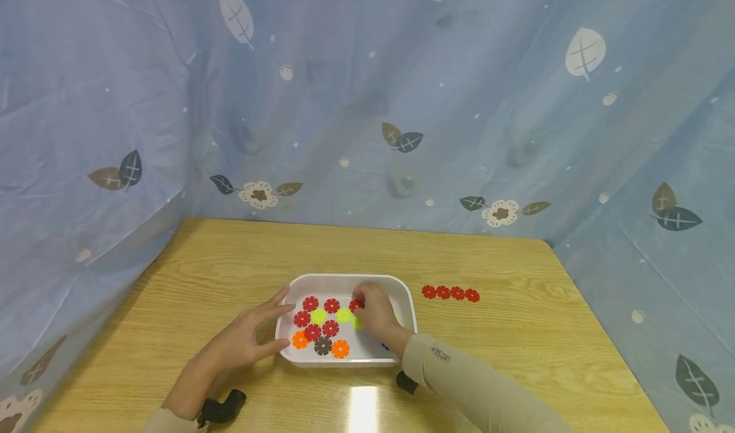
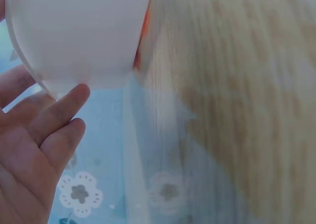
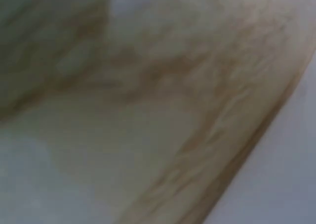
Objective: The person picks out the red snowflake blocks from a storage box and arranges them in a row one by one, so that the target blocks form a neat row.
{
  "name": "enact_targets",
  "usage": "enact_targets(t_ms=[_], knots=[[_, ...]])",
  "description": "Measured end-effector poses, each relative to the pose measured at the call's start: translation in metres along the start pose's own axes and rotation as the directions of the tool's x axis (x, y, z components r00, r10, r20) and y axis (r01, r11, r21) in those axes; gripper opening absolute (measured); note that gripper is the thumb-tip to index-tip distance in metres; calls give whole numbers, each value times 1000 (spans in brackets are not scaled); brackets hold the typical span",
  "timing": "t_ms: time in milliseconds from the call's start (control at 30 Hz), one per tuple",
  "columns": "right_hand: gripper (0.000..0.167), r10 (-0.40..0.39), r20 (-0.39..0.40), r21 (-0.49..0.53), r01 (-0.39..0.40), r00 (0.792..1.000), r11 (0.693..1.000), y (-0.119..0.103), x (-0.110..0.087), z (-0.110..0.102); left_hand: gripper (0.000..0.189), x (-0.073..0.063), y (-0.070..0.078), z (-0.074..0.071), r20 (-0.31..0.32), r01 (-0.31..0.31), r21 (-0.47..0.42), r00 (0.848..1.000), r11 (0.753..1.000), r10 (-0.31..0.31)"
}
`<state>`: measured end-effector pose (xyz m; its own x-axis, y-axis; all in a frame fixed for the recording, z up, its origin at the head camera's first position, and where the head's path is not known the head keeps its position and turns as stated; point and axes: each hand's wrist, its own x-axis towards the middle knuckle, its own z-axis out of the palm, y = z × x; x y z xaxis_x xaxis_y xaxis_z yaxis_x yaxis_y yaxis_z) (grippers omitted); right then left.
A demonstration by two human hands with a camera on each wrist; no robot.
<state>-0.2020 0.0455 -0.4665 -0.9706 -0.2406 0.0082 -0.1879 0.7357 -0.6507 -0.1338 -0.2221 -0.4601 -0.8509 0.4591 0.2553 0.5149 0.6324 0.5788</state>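
Observation:
A white plastic tray (image 1: 346,361) lies on the table with several slotted building discs in it, among them a red one (image 1: 311,303), a yellow one (image 1: 318,317), an orange one (image 1: 341,349) and a dark grey one (image 1: 323,345). My left hand (image 1: 247,337) holds the tray's left end, thumb and fingers spread across its rim. In the left wrist view, fingers (image 2: 64,110) lie against the outer wall. Inside the tray, my right hand (image 1: 376,312) pinches a red disc (image 1: 355,305) between thumb and fingertips, partly covering yellow discs. The right wrist view is blurred and shows no hand.
To the tray's right, a row of several joined red discs (image 1: 450,293) lies on the wooden table (image 1: 505,337). A blue disc (image 1: 386,347) peeks out beneath the right wrist. Patterned blue cloth (image 1: 344,101) hangs behind and along both sides.

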Motion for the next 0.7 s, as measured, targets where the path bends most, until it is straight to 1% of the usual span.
enact_targets(t_ms=[167,333,467,633,700], knots=[[24,36,38,22,-37,999,999,-5,1,1,56,0,0,0,-3,-5,0,1000,1000,5],[18,34,64,5,-34,997,999,-7,1,0,56,0,-1,0,-8,-3,5,1000,1000,3],[18,26,83,-1,-26,996,1000,-6,1,0,56,0,0,0,-10,2,-1,1000,1000,-2],[17,10,95,59,-16,995,998,-3,1,-4,56,-1,-1,2,-7,8,3,1000,1000,-8],[15,14,102,97,-24,995,995,-3,1,-7,56,-1,0,2,-7,11,6,1000,1000,-11]])
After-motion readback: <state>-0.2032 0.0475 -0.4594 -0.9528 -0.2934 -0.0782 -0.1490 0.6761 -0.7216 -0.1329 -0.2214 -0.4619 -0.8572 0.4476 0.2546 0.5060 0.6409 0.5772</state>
